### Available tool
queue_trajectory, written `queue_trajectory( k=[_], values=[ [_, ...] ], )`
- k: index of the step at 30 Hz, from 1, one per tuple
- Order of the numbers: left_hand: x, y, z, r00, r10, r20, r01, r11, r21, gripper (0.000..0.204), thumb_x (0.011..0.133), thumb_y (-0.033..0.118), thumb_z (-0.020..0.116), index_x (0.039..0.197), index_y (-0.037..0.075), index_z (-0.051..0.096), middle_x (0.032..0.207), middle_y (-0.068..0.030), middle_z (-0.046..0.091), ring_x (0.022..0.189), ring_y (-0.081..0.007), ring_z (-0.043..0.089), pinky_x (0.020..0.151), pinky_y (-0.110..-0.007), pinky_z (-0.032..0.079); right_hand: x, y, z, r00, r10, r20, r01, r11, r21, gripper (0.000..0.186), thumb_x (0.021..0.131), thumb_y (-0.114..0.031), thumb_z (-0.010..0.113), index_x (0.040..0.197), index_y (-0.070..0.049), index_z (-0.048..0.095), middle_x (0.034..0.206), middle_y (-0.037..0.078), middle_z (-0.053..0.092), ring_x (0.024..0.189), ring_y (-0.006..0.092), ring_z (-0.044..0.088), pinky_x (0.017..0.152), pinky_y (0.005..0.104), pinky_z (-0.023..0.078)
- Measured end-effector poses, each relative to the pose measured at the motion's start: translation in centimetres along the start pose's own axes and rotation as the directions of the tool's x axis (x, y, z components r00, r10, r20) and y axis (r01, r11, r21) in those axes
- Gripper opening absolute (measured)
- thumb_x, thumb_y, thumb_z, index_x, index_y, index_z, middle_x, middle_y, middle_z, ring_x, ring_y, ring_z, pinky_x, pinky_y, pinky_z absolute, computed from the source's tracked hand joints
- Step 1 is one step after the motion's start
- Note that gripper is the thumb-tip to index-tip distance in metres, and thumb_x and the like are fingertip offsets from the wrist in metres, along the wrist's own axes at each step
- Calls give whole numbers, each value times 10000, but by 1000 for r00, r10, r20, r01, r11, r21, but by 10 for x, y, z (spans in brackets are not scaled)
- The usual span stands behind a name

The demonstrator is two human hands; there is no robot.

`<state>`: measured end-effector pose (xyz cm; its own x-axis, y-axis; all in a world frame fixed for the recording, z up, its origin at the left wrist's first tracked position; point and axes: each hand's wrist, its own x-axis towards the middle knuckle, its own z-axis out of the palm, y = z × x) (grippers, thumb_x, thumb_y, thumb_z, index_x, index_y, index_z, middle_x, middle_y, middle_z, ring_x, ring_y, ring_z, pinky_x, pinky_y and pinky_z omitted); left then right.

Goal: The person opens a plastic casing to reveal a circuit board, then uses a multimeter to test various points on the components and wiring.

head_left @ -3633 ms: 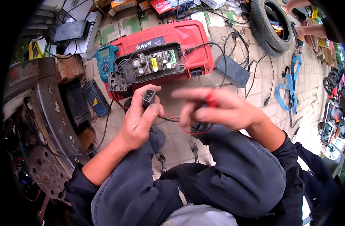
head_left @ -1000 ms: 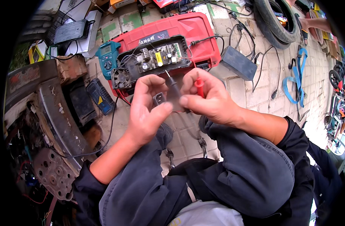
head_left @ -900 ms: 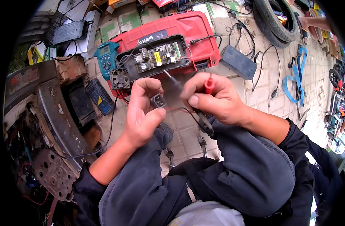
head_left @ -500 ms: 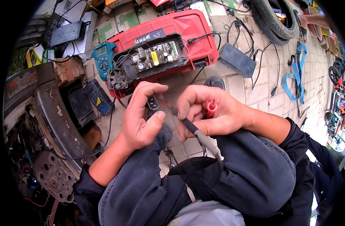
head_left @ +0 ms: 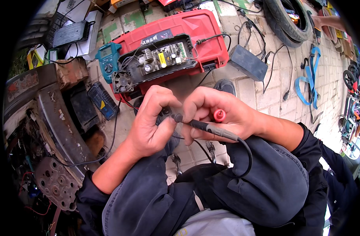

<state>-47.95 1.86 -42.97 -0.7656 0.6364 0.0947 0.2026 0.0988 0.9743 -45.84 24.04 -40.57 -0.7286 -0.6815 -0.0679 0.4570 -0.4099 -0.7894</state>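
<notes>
At the far left, the teal multimeter is leaning at the end of the red toolbox, and its display seems to be showing a different reading from half a second ago. Next along, the left hand is closing its grip around the black connector, which is sitting between curled fingers and thumb, now mostly hidden. The black probe is reaching in from the right: half a second ago its front end was hanging clear of the connector, and now it is meeting the left thumb, apparently pointing into the connector's face. Its metal tip is out of sight, so actual contact is impossible to tell. The red probe is lying within the right hand, end turned upward, while that hand's grip is pinching the black probe. The work, by this look, is moving from lining up to probing, with the black probe leading.
</notes>
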Motion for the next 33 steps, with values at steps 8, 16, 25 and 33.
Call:
queue_trajectory(
  k=[8, 16, 25, 33],
  values=[
    [-1, 1, 1, 1000, -5, 4, 5, 1000, -7, 285, 805, -71, 565, 1067, 40, 541, 992, -108, 505, 918, -254, 488, 817, -339, 419, 3, 1, 0, 999, -17, -41, 15, 999, -52, 231, 915, 52, 508, 1132, -3, 449, 867, 59, 522, 846, 158, 618, 749, 305, 510],
    [-2, -1, 0, 996, -17, 90, 16, 1000, 22, 226, 918, 26, 541, 1143, 48, 532, 1121, -101, 590, 1030, -233, 527, 940, -356, 392, 4, -4, 0, 995, -3, -97, 3, 1000, -2, 209, 971, -103, 589, 1116, -14, 468, 937, 59, 558, 855, 136, 624, 747, 286, 508],
    [3, 3, 3, 999, 44, 28, -46, 998, 47, 289, 852, -75, 623, 1113, 36, 572, 1055, -120, 581, 944, -280, 565, 825, -354, 462, 3, 0, 1, 988, -49, -149, 33, 994, -104, 220, 965, -118, 603, 1118, -19, 479, 957, 60, 573, 842, 130, 628, 738, 281, 520],
    [-1, 7, 5, 999, -37, 5, 37, 999, -18, 302, 846, -76, 634, 1125, 33, 589, 1064, -123, 590, 960, -274, 573, 832, -346, 469, 1, -6, 2, 984, 11, -178, -37, 989, -146, 266, 916, -85, 659, 1117, -22, 497, 959, 69, 624, 838, 126, 623, 752, 286, 521]
  ],
)
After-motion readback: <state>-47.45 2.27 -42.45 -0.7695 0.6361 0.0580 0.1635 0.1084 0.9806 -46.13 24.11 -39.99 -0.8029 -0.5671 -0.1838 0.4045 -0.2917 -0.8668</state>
